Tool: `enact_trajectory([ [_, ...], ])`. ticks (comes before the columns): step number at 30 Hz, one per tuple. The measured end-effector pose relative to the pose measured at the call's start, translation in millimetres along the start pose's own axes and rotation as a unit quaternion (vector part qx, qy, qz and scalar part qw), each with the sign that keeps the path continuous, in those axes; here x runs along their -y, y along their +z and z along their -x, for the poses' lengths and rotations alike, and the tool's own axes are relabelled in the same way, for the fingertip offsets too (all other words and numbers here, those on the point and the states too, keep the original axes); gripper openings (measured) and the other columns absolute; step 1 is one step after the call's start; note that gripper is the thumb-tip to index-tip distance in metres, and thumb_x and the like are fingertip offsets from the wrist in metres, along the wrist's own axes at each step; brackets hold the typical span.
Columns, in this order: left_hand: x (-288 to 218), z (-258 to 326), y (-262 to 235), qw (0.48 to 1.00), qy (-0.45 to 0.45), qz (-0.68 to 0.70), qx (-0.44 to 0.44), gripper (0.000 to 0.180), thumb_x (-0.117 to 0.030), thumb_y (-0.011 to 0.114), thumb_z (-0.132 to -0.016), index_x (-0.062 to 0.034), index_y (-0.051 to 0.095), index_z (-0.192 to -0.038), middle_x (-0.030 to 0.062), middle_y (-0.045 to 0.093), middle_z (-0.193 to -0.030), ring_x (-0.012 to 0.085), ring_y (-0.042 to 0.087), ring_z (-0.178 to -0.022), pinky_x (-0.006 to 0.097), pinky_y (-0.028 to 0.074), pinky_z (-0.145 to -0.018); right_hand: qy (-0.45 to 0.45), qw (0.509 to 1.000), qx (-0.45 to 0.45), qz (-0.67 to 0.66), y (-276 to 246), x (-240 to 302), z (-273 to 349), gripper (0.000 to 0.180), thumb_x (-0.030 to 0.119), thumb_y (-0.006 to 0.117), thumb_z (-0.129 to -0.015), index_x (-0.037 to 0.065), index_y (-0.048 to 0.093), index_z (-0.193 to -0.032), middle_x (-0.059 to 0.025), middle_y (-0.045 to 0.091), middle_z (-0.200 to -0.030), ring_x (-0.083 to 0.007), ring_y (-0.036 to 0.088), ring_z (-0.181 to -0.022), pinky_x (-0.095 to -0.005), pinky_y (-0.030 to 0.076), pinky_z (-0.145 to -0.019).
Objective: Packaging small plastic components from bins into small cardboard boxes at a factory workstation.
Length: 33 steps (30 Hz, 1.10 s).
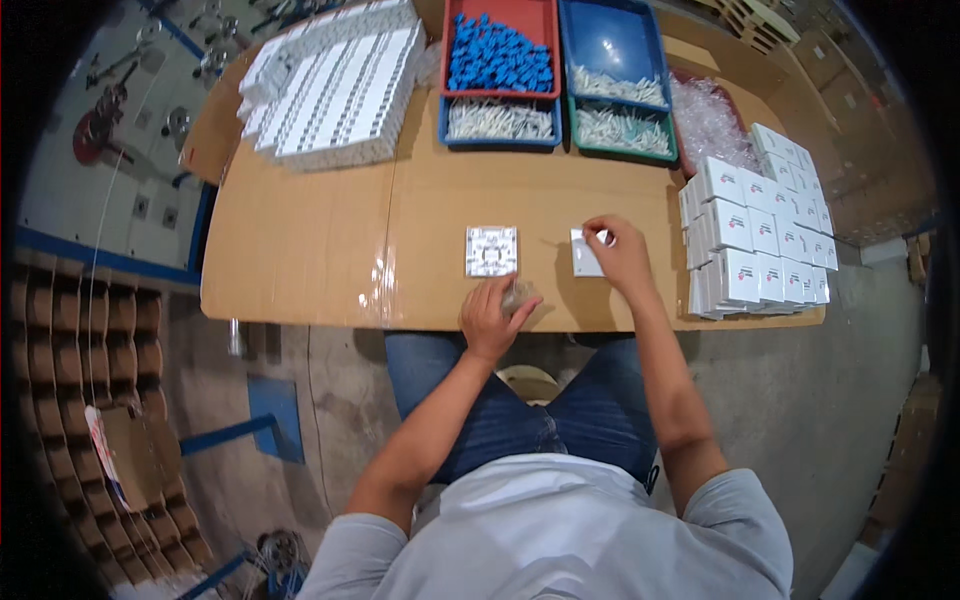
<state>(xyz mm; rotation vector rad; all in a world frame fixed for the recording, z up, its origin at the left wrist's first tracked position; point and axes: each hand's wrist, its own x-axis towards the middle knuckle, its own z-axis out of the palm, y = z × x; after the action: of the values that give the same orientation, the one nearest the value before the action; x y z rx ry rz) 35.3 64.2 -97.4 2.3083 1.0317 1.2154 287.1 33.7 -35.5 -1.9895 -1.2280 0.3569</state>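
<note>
My left hand (488,318) is at the table's front edge, its fingers curled around a small, crumpled, translucent piece that looks like a clear plastic bag (519,297). Just beyond those fingertips lies a flat white square (491,251) with a dark printed pattern. My right hand (624,258) is over a white, flat, box-like piece (586,262), thumb and finger pinched together above it. Whatever may be between them is too small to make out. The hand covers the right part of that white piece.
Along the back stand a red tray of blue parts (500,60), a blue tray (445,128) and a green tray (668,152) of whitish parts, and a bin of clear plastic bags (712,120). White boxes (745,232) are stacked right; patterned white pieces (335,90) fill the back left.
</note>
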Motion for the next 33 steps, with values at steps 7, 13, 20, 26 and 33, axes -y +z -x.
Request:
enact_trajectory([
  [7,1.0,2.7,-2.9,1.000,0.006,0.017,0.002,0.053,-0.034,0.090,-0.077,-0.0061,0.068,-0.117,0.0101,0.070,-0.104,0.0306,0.069,-0.091,0.040,0.056,-0.079,0.019,0.985,0.090,-0.149,21.3,40.4,80.7,0.013,0.011,0.075,-0.091,0.003,0.077,-0.102,-0.0073,0.070,-0.085,-0.0115,0.055,-0.069,-0.0284,0.047,-0.063],
  [13,1.4,8.0,-7.6,0.998,0.022,0.054,0.012,0.052,-0.023,0.088,-0.075,-0.0075,0.067,-0.120,0.0101,0.070,-0.108,0.0320,0.068,-0.098,0.042,0.054,-0.084,0.022,0.976,0.153,-0.154,39.6,58.6,76.4,0.013,0.010,0.078,-0.089,0.000,0.074,-0.097,-0.0028,0.069,-0.081,-0.0077,0.051,-0.067,-0.0251,0.045,-0.063],
  [20,2.8,8.4,-9.1,0.995,-0.018,0.095,0.020,0.052,-0.008,0.083,-0.075,-0.0085,0.065,-0.124,0.0112,0.068,-0.109,0.0321,0.066,-0.102,0.043,0.052,-0.088,-0.178,0.975,0.100,-0.090,62.4,51.9,89.2,0.016,0.013,0.075,-0.092,-0.001,0.076,-0.101,-0.0149,0.065,-0.105,-0.0236,0.068,-0.090,-0.0354,0.055,-0.076],
  [26,-4.0,5.5,-23.0,0.985,-0.069,0.153,0.050,0.062,-0.002,0.084,-0.077,-0.0079,0.061,-0.134,0.0103,0.068,-0.108,0.0251,0.067,-0.098,0.038,0.054,-0.087,-0.044,0.971,0.178,-0.156,51.2,42.2,81.5,0.018,0.013,0.072,-0.099,-0.003,0.073,-0.108,-0.0097,0.064,-0.112,-0.0170,0.067,-0.097,-0.0294,0.055,-0.080],
  [33,-35.7,-8.8,-57.5,0.805,-0.294,0.507,0.092,0.037,-0.010,0.075,-0.098,0.0008,0.063,-0.131,0.0065,0.071,-0.113,0.0118,0.066,-0.100,0.028,0.052,-0.088,-0.006,0.929,0.255,-0.267,-29.6,97.0,66.3,0.024,0.006,0.074,-0.095,0.000,0.069,-0.118,-0.0034,0.072,-0.087,-0.0092,0.067,-0.086,-0.0245,0.053,-0.077],
])
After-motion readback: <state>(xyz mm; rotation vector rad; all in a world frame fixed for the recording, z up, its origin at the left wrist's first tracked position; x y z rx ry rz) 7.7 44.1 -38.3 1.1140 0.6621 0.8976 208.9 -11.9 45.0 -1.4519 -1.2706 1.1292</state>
